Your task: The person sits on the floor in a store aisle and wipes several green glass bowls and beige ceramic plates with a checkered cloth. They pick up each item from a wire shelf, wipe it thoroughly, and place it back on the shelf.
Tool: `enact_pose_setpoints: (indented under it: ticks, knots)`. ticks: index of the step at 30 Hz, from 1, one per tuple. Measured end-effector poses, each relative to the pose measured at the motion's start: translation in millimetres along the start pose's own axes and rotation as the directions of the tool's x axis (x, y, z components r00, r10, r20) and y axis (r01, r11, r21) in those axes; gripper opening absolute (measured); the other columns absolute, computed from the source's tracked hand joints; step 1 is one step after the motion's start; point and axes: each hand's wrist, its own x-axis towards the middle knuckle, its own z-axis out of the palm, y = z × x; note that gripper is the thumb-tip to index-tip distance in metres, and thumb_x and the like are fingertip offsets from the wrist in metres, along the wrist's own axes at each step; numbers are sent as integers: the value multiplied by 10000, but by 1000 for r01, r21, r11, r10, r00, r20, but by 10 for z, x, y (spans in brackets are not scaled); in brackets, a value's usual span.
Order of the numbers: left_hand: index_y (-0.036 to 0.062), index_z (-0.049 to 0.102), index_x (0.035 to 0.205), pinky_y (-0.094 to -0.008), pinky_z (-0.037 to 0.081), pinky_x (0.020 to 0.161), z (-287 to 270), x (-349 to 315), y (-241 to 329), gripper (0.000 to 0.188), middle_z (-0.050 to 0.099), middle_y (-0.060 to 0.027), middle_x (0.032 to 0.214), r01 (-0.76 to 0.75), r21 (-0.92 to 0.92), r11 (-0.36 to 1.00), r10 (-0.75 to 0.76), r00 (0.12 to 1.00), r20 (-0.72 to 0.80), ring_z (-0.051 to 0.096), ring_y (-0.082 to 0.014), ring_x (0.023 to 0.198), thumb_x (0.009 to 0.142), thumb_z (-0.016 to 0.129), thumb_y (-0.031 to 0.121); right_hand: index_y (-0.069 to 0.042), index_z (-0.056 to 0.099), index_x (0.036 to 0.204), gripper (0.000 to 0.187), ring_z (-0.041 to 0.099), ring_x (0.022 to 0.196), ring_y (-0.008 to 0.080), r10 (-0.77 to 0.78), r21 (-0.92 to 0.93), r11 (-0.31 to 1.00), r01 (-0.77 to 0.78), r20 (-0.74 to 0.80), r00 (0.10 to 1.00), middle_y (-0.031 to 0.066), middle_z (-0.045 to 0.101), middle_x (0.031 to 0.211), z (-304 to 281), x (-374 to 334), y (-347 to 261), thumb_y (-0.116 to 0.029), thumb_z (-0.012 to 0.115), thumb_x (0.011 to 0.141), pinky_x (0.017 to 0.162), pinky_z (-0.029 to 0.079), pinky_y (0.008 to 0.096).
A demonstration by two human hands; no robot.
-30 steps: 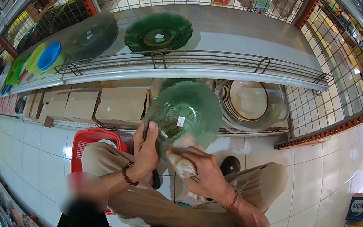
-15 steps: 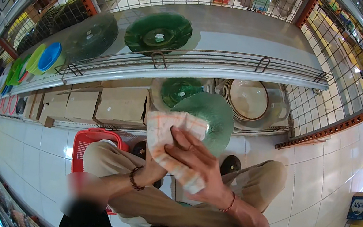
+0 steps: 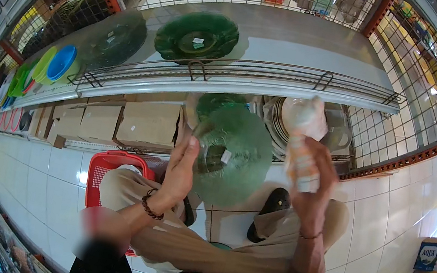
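My left hand [image 3: 179, 173] grips the left rim of a round green glass plate [image 3: 236, 168], thumb on its upper face. A small white sticker sits near the plate's middle. Off to the right, my right hand [image 3: 316, 180] is closed on a bunched white-and-orange checked cloth [image 3: 304, 161], apart from the plate and slightly blurred. Behind the held plate, another green glass dish [image 3: 218, 104] shows partly on the lower shelf. A stack of cream plates [image 3: 275, 120] stands there too, partly covered by the cloth.
On the upper shelf [image 3: 302, 41] lie a green scalloped glass bowl [image 3: 197, 39], a dark glass plate [image 3: 114, 37] and a blue bowl [image 3: 62, 63]. Wire rails edge it. Cardboard boxes [image 3: 149, 125] line the lower shelf. A red basket [image 3: 101, 166] stands beside my left knee.
The cloth has left the plate and moved right with my right hand. My left hand now shows at the plate's left rim, and the plate's face with its sticker has come into view.
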Motion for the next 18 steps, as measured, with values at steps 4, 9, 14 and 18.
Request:
enact_pose_setpoints:
  ticks: [4, 9, 14, 18]
  knots:
    - [-17, 542, 1116, -215, 364, 814, 77, -26, -51, 403, 516, 19, 930, -7, 57, 998, -4, 981, 196, 440, -71, 873, 1010, 356, 324, -145, 651, 1104, 488, 499, 1098, 268, -336, -82, 915, 396, 391, 857, 33, 551, 1171, 364, -100, -73, -87, 706, 623, 909, 425, 390]
    - [-4, 540, 985, -203, 340, 703, -60, -30, -1, 364, 420, 56, 798, -74, 178, 981, 26, 966, 257, 360, -53, 758, 1011, 361, 312, -173, 662, 1093, 488, 511, 956, 257, -127, -301, 922, 245, 362, 923, 18, 543, 999, 391, -185, -95, -67, 680, 617, 796, 433, 384]
    - [25, 470, 835, -208, 325, 648, -17, -56, 44, 351, 378, 64, 750, -169, 85, 982, 165, 985, 49, 326, -41, 709, 1011, 363, 309, -93, 638, 1101, 485, 527, 843, 269, 78, -314, 946, 81, 463, 883, 78, 553, 875, 351, -272, -209, -49, 643, 618, 755, 431, 382]
    - [33, 435, 799, -211, 311, 625, -43, -5, -137, 365, 345, 66, 733, -227, 115, 967, 234, 971, -51, 307, -41, 695, 1013, 353, 318, -58, 621, 1107, 481, 552, 850, 319, -81, 47, 997, 66, 628, 774, 117, 586, 913, 427, -393, -227, -24, 587, 628, 792, 445, 400]
